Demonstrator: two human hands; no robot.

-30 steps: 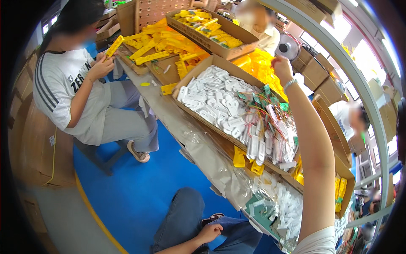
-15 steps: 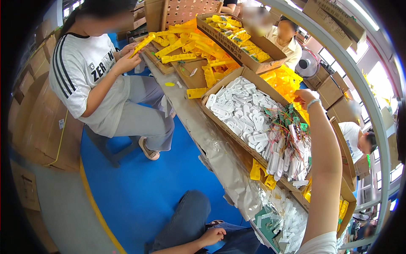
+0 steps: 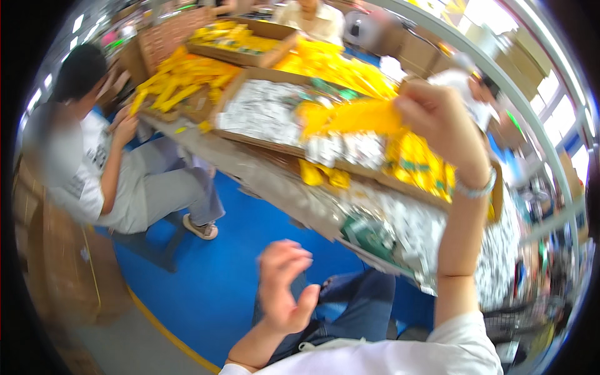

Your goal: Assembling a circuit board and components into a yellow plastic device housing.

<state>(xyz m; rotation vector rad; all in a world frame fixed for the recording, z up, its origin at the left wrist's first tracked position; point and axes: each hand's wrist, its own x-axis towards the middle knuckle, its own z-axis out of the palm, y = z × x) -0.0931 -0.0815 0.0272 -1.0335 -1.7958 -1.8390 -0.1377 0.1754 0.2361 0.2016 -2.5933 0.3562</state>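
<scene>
Gripping 1 yellow piece (image 3: 359, 119): right hand (image 3: 437, 122), fingers closed on its right end, pale bracelet (image 3: 475, 187) at the wrist.

Hidden or unclear: the held end is covered by the fist; hand and piece are smeared by blur, so the exact outline cannot be told. Part of the white-parts carton lies concealed behind the piece. A seated co-worker (image 3: 112, 172) at left is partly blurred, holding 1 slim yellow part (image 3: 139, 100); another person (image 3: 312, 22) beyond the table is cut off at the upper edge.

Yellow piece: bright yellow-orange, elongated, lying nearly level in the view, uneven along its lower edge; raised in front of the cartons.

Left hand (image 3: 284, 290): open, fingers loosely curled, thumb apart, above the lap.

Containers: 1 shallow brown carton (image 3: 259, 142) of white parts (image 3: 259, 112), with green bits at its far side; 1 brown carton (image 3: 275, 57) behind it, holding yellow parts; yellow parts with green touches (image 3: 415, 156) in a carton section at right.

Table (image 3: 275, 178): loose yellow heap (image 3: 187, 78) at the far left; green sheet (image 3: 369, 237) near the front edge, beside blurred white pieces (image 3: 412, 225).
</scene>
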